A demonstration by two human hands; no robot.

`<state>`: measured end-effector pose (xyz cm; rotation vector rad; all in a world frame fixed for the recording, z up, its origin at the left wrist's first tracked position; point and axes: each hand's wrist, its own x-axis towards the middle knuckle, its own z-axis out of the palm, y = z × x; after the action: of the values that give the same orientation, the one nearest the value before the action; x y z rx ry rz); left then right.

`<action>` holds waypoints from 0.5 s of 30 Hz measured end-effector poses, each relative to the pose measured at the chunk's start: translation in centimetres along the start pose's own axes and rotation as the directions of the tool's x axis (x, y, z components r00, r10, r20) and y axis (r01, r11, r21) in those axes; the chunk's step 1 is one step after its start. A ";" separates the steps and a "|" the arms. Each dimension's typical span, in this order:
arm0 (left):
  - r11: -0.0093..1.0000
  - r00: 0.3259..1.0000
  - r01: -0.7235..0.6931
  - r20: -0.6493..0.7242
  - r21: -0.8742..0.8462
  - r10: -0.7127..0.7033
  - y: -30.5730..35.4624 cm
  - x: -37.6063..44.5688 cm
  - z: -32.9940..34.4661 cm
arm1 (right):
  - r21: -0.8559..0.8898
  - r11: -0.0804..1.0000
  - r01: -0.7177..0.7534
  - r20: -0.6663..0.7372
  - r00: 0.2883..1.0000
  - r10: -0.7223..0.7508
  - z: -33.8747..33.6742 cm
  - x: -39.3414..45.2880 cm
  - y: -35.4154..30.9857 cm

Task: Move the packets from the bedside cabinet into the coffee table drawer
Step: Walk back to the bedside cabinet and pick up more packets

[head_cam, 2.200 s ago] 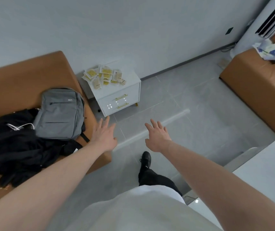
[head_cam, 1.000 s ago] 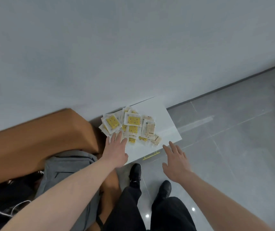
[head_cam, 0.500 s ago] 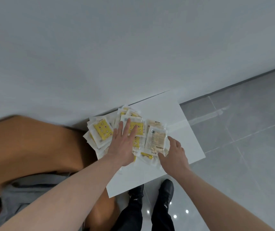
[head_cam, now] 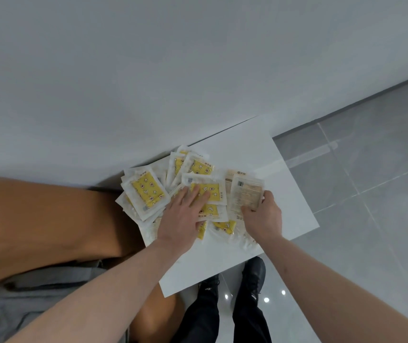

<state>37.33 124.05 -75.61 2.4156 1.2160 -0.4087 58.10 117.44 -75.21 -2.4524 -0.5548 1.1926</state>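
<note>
White bedside cabinet surface (head_cam: 259, 154) carries every one of the packets (head_cam: 148, 191), loosely heaped. My left hand (head_cam: 181, 219) lies flat and open on them; my right hand (head_cam: 263, 216) pinches one beige packet (head_cam: 246, 194). Nothing moved; drawer unseen.

The left hand (head_cam: 181, 219) covers several packets (head_cam: 148, 191) at the pile's centre. At nine o'clock a brown sofa (head_cam: 49, 219) is blurred, cut by the frame edge. Print on the packets is too small to read.
</note>
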 end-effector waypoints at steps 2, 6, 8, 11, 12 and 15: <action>0.996 0.997 -0.043 -0.069 -0.074 0.037 0.0 -0.1 -0.4 | 0.014 1.000 -0.001 -0.037 0.999 0.001 -0.9 -0.1 0.7; 0.968 0.981 -0.094 -0.188 -0.233 0.050 0.3 -0.4 -1.3 | 0.072 0.996 -0.045 -0.084 0.995 0.051 -2.7 -0.4 1.7; 0.950 0.963 -0.081 -0.268 -0.303 -0.003 0.6 -0.4 -1.9 | 0.084 0.995 -0.055 -0.068 0.996 0.061 -3.1 -0.4 1.9; 0.906 0.914 0.020 -0.359 -0.423 -0.188 1.2 -0.3 -3.0 | 0.100 0.994 -0.046 -0.036 0.998 0.050 -2.7 -0.1 1.8; 0.876 0.888 0.069 -0.371 -0.478 -0.273 1.4 -0.3 -3.4 | 0.098 0.995 -0.028 -0.041 0.999 0.033 -2.4 -0.1 1.4; 0.713 0.808 0.172 -0.316 -0.680 -0.497 1.6 -0.5 -4.2 | 0.059 0.998 0.030 -0.094 0.995 -0.024 -1.1 0.3 0.3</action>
<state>38.62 124.84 -71.38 1.7248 1.6963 0.4923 59.16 117.20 -74.90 -2.4278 -0.5162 1.0633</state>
